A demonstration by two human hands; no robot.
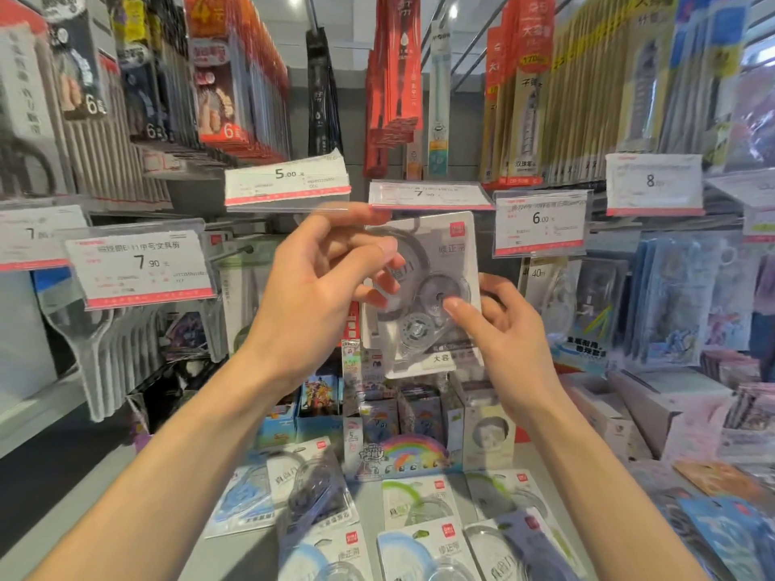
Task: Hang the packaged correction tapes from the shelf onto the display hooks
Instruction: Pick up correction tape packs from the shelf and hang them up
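Note:
A grey packaged correction tape stands upright in front of the display, just under a 7.90 price tag. My right hand grips its right edge, thumb on the clear blister. My left hand touches its left side with fingers curled over the card's upper part. The hook behind the pack is hidden. More packaged correction tapes, blue, green and dark, lie flat on the shelf below my forearms.
Rows of hanging goods with price tags surround the spot: scissors packs at left, pen packs above, card packs at right. A bare hook juts out at left. Small boxes stand at the shelf's back.

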